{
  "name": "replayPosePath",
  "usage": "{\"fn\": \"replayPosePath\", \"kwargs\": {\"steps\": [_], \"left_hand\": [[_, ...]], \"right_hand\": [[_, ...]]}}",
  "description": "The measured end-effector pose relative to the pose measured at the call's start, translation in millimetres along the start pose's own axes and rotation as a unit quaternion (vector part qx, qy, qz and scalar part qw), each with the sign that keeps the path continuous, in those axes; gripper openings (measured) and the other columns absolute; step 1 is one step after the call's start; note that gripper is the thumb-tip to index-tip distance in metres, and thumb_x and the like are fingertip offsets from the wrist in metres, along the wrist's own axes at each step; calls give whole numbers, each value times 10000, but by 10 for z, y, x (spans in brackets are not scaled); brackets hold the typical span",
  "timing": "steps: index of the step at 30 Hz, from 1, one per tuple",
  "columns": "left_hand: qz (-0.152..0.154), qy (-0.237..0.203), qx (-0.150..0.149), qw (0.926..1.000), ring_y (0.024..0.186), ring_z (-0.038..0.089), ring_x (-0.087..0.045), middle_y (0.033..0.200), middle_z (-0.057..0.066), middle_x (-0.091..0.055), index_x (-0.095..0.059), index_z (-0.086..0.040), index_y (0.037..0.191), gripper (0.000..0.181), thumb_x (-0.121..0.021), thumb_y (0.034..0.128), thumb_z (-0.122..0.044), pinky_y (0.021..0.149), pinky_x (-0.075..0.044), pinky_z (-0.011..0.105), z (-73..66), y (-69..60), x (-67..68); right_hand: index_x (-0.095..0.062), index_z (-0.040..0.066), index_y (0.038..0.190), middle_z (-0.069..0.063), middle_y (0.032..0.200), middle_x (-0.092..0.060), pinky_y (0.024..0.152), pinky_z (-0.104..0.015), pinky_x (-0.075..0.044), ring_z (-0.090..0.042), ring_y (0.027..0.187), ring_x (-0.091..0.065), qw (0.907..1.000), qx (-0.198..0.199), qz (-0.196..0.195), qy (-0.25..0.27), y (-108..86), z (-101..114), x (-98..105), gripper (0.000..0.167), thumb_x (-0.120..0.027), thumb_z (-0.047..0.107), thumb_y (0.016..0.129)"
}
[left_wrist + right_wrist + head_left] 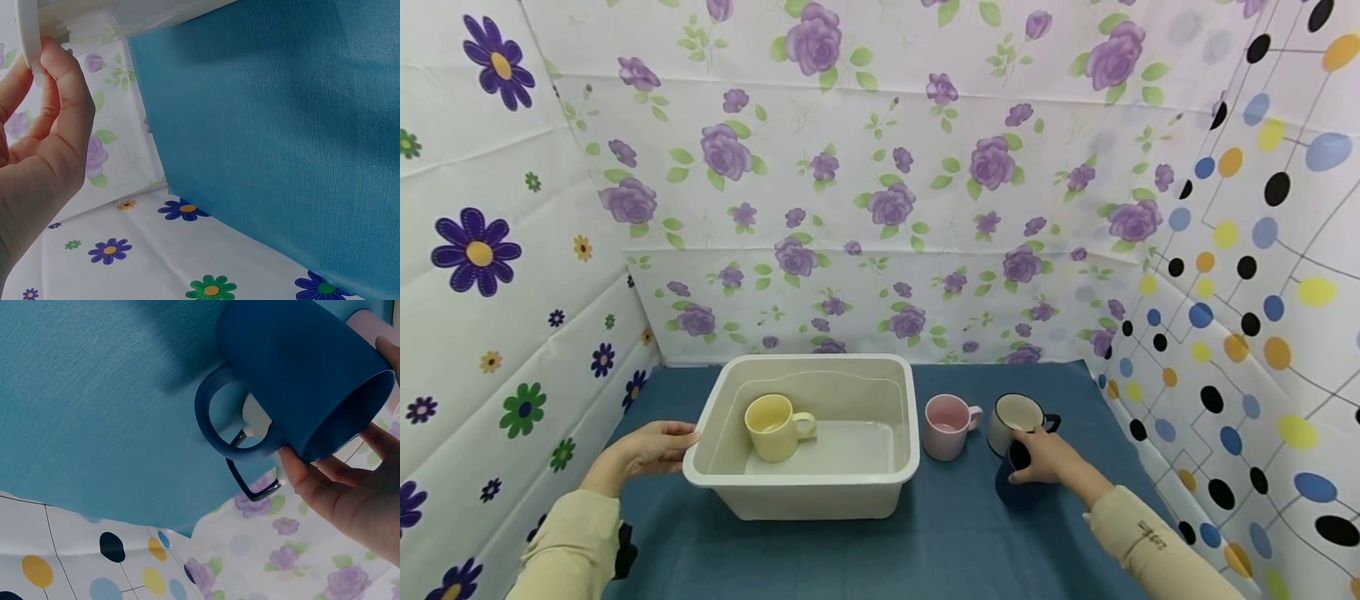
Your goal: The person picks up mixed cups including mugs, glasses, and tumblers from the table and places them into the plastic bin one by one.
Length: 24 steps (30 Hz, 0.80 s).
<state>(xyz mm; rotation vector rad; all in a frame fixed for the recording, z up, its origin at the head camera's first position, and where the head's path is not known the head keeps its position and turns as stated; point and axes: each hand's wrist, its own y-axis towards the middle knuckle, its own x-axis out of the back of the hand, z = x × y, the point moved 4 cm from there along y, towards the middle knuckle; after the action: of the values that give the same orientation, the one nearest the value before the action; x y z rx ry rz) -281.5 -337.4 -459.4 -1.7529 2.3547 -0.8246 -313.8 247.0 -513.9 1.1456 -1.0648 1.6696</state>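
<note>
At the left end of the cream plastic tub (801, 481), my left hand (642, 454) pinches the rim between thumb and fingers; the left wrist view shows this rim (28, 34) up close. My right hand (1051, 460) grips a dark blue mug (1017, 493) by its top edge, fingers and thumb around the rim. In the right wrist view the blue mug (294, 369) has its handle (209, 419) facing away from the fingers. Whether its base touches the table cannot be told. Inside the tub stands a yellow mug (769, 435), handle to the right.
Right of the tub stands a pink mug (945, 440). A cream mug (1002, 423) with black rim and handle stands just behind the blue one. A blue cloth (947, 550) covers the table. Patterned sheets (880, 283) enclose the back and both sides.
</note>
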Motion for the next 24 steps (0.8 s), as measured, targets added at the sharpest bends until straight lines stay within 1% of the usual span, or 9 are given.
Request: {"fn": "replayPosePath", "kwargs": {"steps": [4,9,15,19,24], "left_hand": [[-35,39,-22,10000,807,79,-639,923,-15,-636,-326,186,1302,476,-491,980,-123,742,-553,285,5,12,-1],[-52,39,-31,10000,800,81,-640,916,-15,-636,-347,178,1292,455,-490,980,-119,736,-553,284,5,14,3],[-16,20,-40,10000,802,78,-642,915,-18,-636,-327,187,1301,475,-494,977,-118,741,-554,284,5,16,3],[-13,-19,-13,10000,803,81,-644,912,-17,-638,-324,188,1303,482,-499,975,-119,744,-555,287,3,15,0],[5,2,3,10000,816,84,-642,934,-7,-636,-297,197,1318,504,-492,978,-119,756,-555,295,-11,-3,3]], "right_hand": [[-527,57,1298,-309,1218,-499,782,-604,-466,-489,1007,-554,9999,-38,11,-96,-34,39,36,722,-796,375,708],[-539,58,1285,-302,1183,-523,771,-591,-476,-456,970,-577,9999,51,-10,-162,-64,90,97,713,-794,386,706],[-546,61,1274,-306,1154,-526,736,-566,-489,-427,914,-590,9995,165,-94,-248,-92,139,199,714,-788,416,705],[-551,67,1267,-327,1181,-497,717,-577,-484,-463,938,-562,9992,291,-208,-182,-128,190,290,688,-781,412,717],[-543,117,1286,-340,1251,-441,674,-581,-476,-521,999,-498,9985,440,-330,-15,-150,251,373,623,-748,396,767]]}}
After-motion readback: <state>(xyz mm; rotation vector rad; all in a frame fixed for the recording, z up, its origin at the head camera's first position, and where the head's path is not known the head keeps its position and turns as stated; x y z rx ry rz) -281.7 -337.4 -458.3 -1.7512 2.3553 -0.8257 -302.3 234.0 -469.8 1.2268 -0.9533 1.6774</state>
